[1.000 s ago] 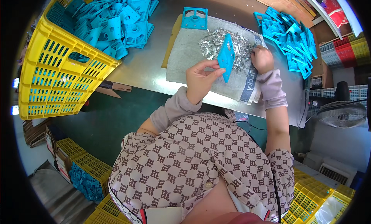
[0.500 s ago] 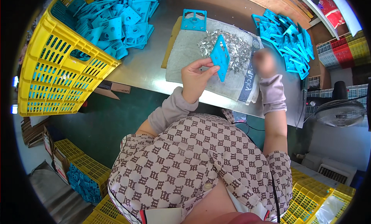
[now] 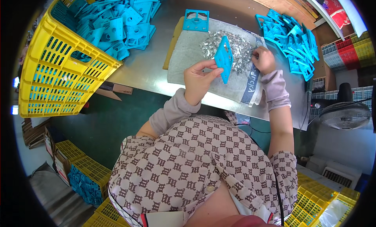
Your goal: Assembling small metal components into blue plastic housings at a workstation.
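My left hand pinches a flat blue plastic plate by its lower edge, between thumb and fingers. The plate stands nearly upright and edge-on, with holes through it. Behind it, a heap of small silvery metal pieces covers part of a grey cloth. At the heap's right side my right hand has its fingertips curled together; what is between them, if anything, is too small to tell. A second blue plate with an open frame lies at the cloth's far edge.
A yellow crate holding blue plates stands at the left, beside a large pile of blue plates. Another pile of blue plates lies at the right of the metal table. A fan stands beyond the table's right edge.
My right hand, blurred before, has shifted slightly left and up to the heap's right edge. The left hand and its plate have stayed nearly in place.
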Available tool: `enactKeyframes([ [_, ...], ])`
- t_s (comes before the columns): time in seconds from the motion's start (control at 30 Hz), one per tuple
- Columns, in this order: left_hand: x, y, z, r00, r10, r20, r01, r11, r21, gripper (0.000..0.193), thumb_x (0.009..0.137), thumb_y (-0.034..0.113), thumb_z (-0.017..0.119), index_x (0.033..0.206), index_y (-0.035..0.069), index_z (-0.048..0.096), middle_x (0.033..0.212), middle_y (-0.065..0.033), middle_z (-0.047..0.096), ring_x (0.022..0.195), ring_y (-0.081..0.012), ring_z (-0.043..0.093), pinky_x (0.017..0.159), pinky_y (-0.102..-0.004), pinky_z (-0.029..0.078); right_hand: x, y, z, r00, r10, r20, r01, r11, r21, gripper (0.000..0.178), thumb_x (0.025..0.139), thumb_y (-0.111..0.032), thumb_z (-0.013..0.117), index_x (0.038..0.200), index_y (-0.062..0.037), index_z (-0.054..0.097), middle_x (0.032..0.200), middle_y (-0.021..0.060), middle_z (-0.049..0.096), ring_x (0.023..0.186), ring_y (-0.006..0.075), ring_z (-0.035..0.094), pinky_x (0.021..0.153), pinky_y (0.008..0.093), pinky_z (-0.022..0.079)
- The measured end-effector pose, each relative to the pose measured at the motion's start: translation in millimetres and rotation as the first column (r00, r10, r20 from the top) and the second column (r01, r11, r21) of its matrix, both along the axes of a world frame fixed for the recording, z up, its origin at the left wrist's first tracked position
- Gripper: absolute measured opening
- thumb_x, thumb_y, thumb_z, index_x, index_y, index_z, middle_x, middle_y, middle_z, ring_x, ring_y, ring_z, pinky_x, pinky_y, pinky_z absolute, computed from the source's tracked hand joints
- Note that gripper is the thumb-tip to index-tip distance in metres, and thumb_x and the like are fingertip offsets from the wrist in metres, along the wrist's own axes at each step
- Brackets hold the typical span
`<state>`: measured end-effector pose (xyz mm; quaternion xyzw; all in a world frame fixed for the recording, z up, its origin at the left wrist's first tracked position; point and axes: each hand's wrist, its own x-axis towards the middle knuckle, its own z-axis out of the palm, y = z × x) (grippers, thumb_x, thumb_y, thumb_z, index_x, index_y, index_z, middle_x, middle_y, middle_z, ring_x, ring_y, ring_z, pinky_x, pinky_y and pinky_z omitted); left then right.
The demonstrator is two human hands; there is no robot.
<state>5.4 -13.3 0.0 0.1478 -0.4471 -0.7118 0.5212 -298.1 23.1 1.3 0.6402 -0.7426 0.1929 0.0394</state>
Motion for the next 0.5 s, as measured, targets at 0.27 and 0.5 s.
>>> enactKeyframes([
  [0.27, 1.8, -0.8, 0.5, 1.0, 0.008, 0.006, -0.007, 1.0, -0.004, 0.028, 0.083, -0.011, 0.072, 0.111, -0.007, 0.067, 0.098, -0.0142, 0.069, 0.087, -0.0192, 0.069, 0.076, -0.0313, 0.061, -0.3, 8.1, 9.1, 0.997, -0.072, -0.033, 0.072, 0.997, -0.006, 0.01, 0.07, -0.012, 0.072, 0.077, -0.0047, 0.072, 0.085, 0.0121, 0.067, 0.08, 0.0335, 0.066, 0.077, 0.0437, 0.052],
  [0.5, 0.4, 1.4, 0.4, 1.0, -0.016, 0.013, 0.016, 0.999, 0.033, 0.028, 0.082, -0.012, 0.072, 0.109, -0.005, 0.068, 0.098, -0.0116, 0.07, 0.088, -0.0175, 0.069, 0.078, -0.0303, 0.06, 5.8, 2.8, 2.6, 0.983, -0.017, -0.183, 0.023, 0.999, 0.029, 0.01, 0.071, -0.014, 0.069, 0.072, -0.0035, 0.07, 0.083, 0.0124, 0.067, 0.08, 0.0324, 0.066, 0.078, 0.0438, 0.051],
])
